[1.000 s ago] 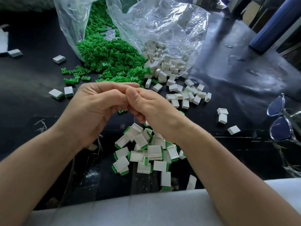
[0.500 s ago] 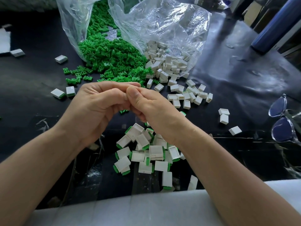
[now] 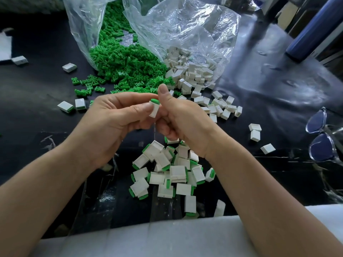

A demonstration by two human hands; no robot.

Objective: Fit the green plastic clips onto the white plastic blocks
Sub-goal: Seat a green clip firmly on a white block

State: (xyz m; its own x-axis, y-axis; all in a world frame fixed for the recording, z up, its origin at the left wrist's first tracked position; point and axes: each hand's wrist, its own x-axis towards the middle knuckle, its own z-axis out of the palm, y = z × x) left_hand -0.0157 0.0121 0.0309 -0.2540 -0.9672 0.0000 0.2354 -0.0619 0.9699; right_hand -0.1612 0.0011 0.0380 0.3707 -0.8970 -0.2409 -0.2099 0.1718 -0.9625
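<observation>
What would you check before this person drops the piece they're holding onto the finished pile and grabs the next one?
1. Green clip sits on the top end of the held white block: ok.
2. Clip pushed fully home: cannot tell, the fingers hide the joint.
3. Left hand grips the block: ok, thumb and fingers pinch it.
4. Right hand free to let go: cannot tell; its thumb is raised, its fingers are hidden behind the block.
5. Finished pile lies just below the hands: ok.
6. Loose green clips and bare white blocks left in the open bags: ok, plenty.
</observation>
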